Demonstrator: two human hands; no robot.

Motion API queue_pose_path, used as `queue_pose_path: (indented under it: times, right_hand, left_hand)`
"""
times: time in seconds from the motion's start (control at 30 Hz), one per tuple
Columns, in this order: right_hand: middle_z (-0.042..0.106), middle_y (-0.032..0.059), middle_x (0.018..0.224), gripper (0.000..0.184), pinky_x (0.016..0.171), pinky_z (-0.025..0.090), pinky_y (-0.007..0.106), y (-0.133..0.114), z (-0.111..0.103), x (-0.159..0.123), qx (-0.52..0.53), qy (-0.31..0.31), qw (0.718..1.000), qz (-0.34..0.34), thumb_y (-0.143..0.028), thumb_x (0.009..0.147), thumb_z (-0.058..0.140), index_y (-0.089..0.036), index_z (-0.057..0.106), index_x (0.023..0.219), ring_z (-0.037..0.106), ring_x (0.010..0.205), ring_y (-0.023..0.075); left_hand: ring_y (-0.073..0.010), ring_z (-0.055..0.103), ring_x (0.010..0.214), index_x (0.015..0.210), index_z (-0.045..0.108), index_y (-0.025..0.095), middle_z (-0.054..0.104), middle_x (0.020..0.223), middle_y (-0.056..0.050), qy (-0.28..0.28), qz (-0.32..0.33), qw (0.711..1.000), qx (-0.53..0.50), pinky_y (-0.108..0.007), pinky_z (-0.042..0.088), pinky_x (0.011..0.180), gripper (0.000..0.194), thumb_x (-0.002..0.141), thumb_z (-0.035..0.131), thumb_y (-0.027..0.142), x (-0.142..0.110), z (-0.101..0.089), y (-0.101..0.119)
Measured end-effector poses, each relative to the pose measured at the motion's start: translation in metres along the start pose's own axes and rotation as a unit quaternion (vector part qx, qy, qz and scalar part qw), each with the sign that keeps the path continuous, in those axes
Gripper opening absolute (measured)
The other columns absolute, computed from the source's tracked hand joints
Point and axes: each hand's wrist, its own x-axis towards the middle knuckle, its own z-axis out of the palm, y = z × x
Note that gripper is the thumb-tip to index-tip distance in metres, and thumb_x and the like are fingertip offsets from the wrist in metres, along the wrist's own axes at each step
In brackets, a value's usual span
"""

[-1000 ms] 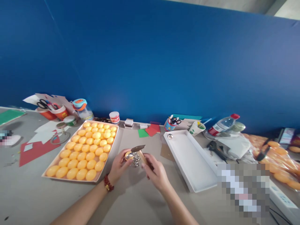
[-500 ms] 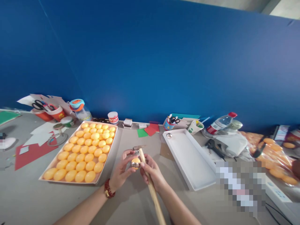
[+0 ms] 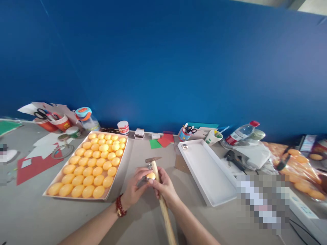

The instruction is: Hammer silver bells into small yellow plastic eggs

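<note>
My left hand (image 3: 136,185), with a red beaded bracelet on its wrist, pinches an orange ball (image 3: 151,176) with shiny silver metal pieces around it. My fingers partly cover the ball, so how the metal sits on it is unclear. Close beside it, my right hand (image 3: 165,188) is closed around the wooden handle of a hammer (image 3: 167,219), near the head. The hammer's metal head points away from me, just beyond the ball. My right fingertips also reach the ball.
A shallow tray (image 3: 76,198) of many orange balls lies left. At right, a long white tray (image 3: 213,182) has a silver piece (image 3: 184,146) in its far corner. Behind are pen cups (image 3: 184,134), bottles (image 3: 238,134) and coloured paper (image 3: 165,140); bagged orange balls (image 3: 302,185) lie far right.
The ball has turned in my fingers, with less of its silver band showing. My left hand has shifted slightly right and tilted over it. More of the hammer head is visible.
</note>
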Motion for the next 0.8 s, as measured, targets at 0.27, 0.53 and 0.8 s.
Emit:
queue_pose_path:
  times: [0.27,0.53,0.8]
  right_hand:
    - [0.054,-0.0097,0.054,0.048,0.028,0.029,0.013,0.003,-0.004,0.002,0.034,-0.013,0.999,0.009,-0.043,0.075,0.077,-0.019,0.049,0.106,0.033,0.03,0.0026]
    - [0.056,-0.0089,0.056,0.049,0.028,0.031,0.012,0.011,-0.005,0.004,0.04,-0.011,0.999,0.013,-0.042,0.075,0.078,-0.019,0.049,0.107,0.034,0.03,0.0024]
    - [0.049,-0.0111,0.046,0.044,0.028,0.03,0.012,0.012,-0.006,0.006,0.065,-0.026,0.997,0.018,-0.043,0.077,0.076,-0.019,0.051,0.105,0.032,0.03,0.0034]
  left_hand:
    - [-0.026,0.055,0.118,0.122,0.06,0.025,0.062,0.12,-0.009,0.016,-0.037,0.997,-0.072,-0.041,0.045,0.103,0.034,0.088,0.064,0.025,0.0,0.0,-0.005]
    - [-0.0253,0.058,0.113,0.115,0.061,0.021,0.061,0.115,-0.009,0.02,-0.085,0.987,-0.138,-0.038,0.047,0.099,0.029,0.087,0.065,0.028,0.001,0.0,0.001]
    - [-0.0253,0.058,0.112,0.114,0.063,0.02,0.062,0.113,-0.01,0.021,-0.108,0.978,-0.175,-0.037,0.047,0.098,0.028,0.087,0.066,0.029,0.004,0.0,0.006]
